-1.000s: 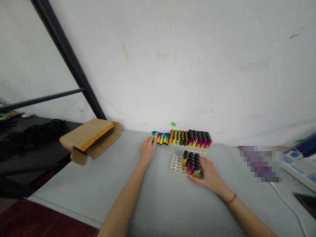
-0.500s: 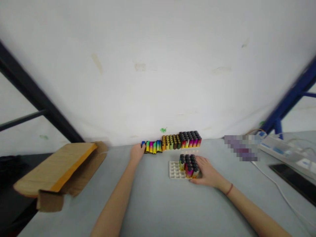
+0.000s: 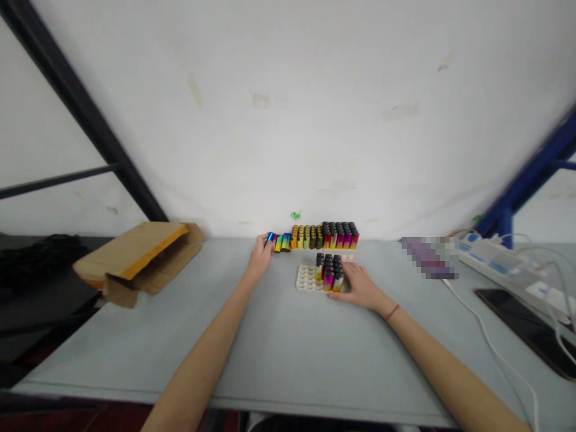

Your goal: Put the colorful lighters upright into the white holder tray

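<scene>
My left hand (image 3: 261, 257) is closed on a shiny blue lighter (image 3: 270, 237) at the left end of the back row. Beside it lie several rainbow-coloured lighters (image 3: 282, 243). My right hand (image 3: 359, 287) curves round the right side of a white tray (image 3: 306, 279) with round hollows, its thumb along the front edge. Upright black-topped lighters (image 3: 329, 271) fill the tray's right part, touching that hand; bare hollows show on the left. Behind stand a block of yellow-topped pieces (image 3: 307, 236) and a block of black-topped lighters (image 3: 341, 234).
An open brown cardboard box (image 3: 139, 255) lies at the left of the grey table (image 3: 279, 354). On the right are a power strip (image 3: 508, 270) with cables, a dark phone (image 3: 524, 327) and a blurred purple item (image 3: 427, 257). A white wall (image 3: 288, 120) rises behind.
The camera view has shifted, showing more of the table's front edge. My left hand has lifted the blue lighter slightly off the row's end. My right hand stays at the tray.
</scene>
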Tool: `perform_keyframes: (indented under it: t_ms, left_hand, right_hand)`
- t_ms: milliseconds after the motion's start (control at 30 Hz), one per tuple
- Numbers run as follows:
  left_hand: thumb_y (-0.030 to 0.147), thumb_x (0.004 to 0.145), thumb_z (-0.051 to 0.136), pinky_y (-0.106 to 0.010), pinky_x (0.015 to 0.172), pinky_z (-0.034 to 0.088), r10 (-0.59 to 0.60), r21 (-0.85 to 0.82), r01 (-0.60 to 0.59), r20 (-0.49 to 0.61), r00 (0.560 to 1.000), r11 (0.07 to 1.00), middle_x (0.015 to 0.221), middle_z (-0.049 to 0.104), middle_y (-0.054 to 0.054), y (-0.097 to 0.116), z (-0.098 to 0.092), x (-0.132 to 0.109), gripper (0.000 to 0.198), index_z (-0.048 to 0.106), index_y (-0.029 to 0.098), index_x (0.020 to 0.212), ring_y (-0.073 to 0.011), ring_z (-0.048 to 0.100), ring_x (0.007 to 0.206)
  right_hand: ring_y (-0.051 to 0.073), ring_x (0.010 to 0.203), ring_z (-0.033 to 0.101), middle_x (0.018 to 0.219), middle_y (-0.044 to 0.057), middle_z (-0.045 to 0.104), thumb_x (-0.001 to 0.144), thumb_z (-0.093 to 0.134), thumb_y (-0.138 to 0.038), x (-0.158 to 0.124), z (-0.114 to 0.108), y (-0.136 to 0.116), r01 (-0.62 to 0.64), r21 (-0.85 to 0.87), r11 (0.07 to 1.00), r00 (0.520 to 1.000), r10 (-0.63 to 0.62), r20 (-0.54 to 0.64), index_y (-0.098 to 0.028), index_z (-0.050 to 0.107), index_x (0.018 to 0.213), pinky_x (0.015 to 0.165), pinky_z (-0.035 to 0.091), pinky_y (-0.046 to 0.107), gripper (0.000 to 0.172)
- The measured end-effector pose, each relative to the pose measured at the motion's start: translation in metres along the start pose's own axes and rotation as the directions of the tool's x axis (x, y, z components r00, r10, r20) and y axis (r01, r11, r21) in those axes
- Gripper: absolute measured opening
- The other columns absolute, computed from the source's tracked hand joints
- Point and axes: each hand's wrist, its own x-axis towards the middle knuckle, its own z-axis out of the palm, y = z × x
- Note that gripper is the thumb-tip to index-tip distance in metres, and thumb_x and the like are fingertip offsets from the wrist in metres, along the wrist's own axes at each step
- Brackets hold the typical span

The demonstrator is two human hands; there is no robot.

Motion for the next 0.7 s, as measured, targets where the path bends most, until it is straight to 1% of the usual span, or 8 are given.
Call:
perform_keyframes:
  t_ms: [100, 167, 267, 333, 433, 533, 633, 700]
  left_hand:
    - [0.034, 0.092, 0.054, -0.034, 0.087, 0.05, 0.133, -0.05, -0.131, 0.056, 0.99, 0.99, 0.093, 0.068, -0.005, 0.013, 0.016, -0.025, 0.026, 0.056, 0.018, 0.112, -0.0219, 0.066, 0.091]
    - [0.04, 0.091, 0.057, -0.034, 0.089, 0.049, 0.212, -0.076, -0.204, 0.115, 0.97, 0.976, 0.095, 0.068, -0.005, 0.02, 0.024, -0.036, 0.026, 0.059, 0.019, 0.107, -0.0223, 0.064, 0.095]
    - [0.045, 0.094, 0.054, -0.032, 0.082, 0.051, 0.233, -0.148, -0.211, 0.153, 0.96, 0.966, 0.088, 0.065, -0.005, 0.022, 0.03, -0.043, 0.029, 0.061, 0.018, 0.103, -0.0206, 0.063, 0.086]
    - [0.049, 0.094, 0.052, -0.03, 0.071, 0.051, 0.203, -0.207, -0.165, 0.179, 0.963, 0.964, 0.082, 0.062, -0.004, 0.018, 0.032, -0.042, 0.035, 0.062, 0.017, 0.105, -0.0181, 0.06, 0.075]
    - [0.055, 0.094, 0.051, -0.026, 0.056, 0.046, 0.136, -0.306, -0.053, 0.258, 0.957, 0.951, 0.076, 0.058, -0.001, 0.011, 0.034, -0.041, 0.044, 0.063, 0.016, 0.11, -0.0138, 0.053, 0.06]
    - [0.061, 0.091, 0.054, -0.025, 0.054, 0.044, 0.089, -0.421, 0.025, 0.249, 0.964, 0.907, 0.074, 0.058, 0.0, 0.01, 0.035, -0.04, 0.045, 0.062, 0.017, 0.1, -0.0114, 0.05, 0.056]
    - [0.065, 0.088, 0.057, -0.025, 0.055, 0.045, -0.032, -0.551, 0.144, 0.208, 0.978, 0.822, 0.072, 0.059, 0.0, 0.015, 0.037, -0.041, 0.047, 0.058, 0.018, 0.091, -0.0104, 0.051, 0.056]
    - [0.068, 0.088, 0.055, -0.024, 0.052, 0.044, -0.145, -0.633, 0.264, 0.234, 0.961, 0.727, 0.07, 0.058, 0.001, 0.019, 0.038, -0.041, 0.049, 0.056, 0.019, 0.095, -0.0099, 0.05, 0.052]
  right_hand:
    - [0.038, 0.118, 0.059, 0.127, 0.02, 0.065, 0.076, 0.073, -0.065, 0.001, 0.0, -0.004, -0.037, -0.013, 0.999, 0.999, 0.037, -0.017, -0.014, 0.058, 0.127, 0.1, 0.044, 0.051, 0.073]
    - [0.038, 0.118, 0.059, 0.128, 0.02, 0.064, 0.076, 0.074, -0.062, 0.001, 0.0, -0.008, -0.049, -0.017, 0.999, 0.999, 0.049, -0.024, -0.014, 0.057, 0.127, 0.1, 0.044, 0.05, 0.073]
    - [0.037, 0.12, 0.058, 0.128, 0.02, 0.065, 0.077, 0.073, -0.06, 0.0, 0.0, -0.012, -0.061, -0.029, 0.998, 0.998, 0.06, -0.036, -0.014, 0.056, 0.127, 0.102, 0.042, 0.05, 0.07]
    - [0.037, 0.12, 0.058, 0.127, 0.02, 0.065, 0.077, 0.073, -0.058, 0.0, 0.0, -0.014, -0.068, -0.037, 0.997, 0.997, 0.066, -0.042, -0.014, 0.057, 0.126, 0.102, 0.042, 0.05, 0.068]
    - [0.037, 0.118, 0.06, 0.125, 0.02, 0.066, 0.077, 0.073, -0.057, -0.001, 0.0, -0.015, -0.085, -0.042, 0.995, 0.996, 0.083, -0.044, -0.013, 0.057, 0.123, 0.101, 0.043, 0.049, 0.066]
    - [0.037, 0.116, 0.061, 0.124, 0.02, 0.067, 0.076, 0.074, -0.057, -0.001, -0.001, -0.015, -0.093, -0.044, 0.995, 0.995, 0.092, -0.035, -0.013, 0.058, 0.122, 0.1, 0.044, 0.049, 0.065]
    - [0.037, 0.116, 0.061, 0.124, 0.02, 0.067, 0.075, 0.075, -0.056, -0.001, -0.001, -0.013, -0.1, -0.042, 0.994, 0.994, 0.099, -0.039, -0.014, 0.058, 0.122, 0.099, 0.044, 0.049, 0.066]
    - [0.038, 0.117, 0.061, 0.125, 0.02, 0.066, 0.075, 0.074, -0.057, -0.001, -0.001, -0.012, -0.104, -0.036, 0.994, 0.994, 0.102, -0.042, -0.014, 0.058, 0.122, 0.1, 0.044, 0.05, 0.066]
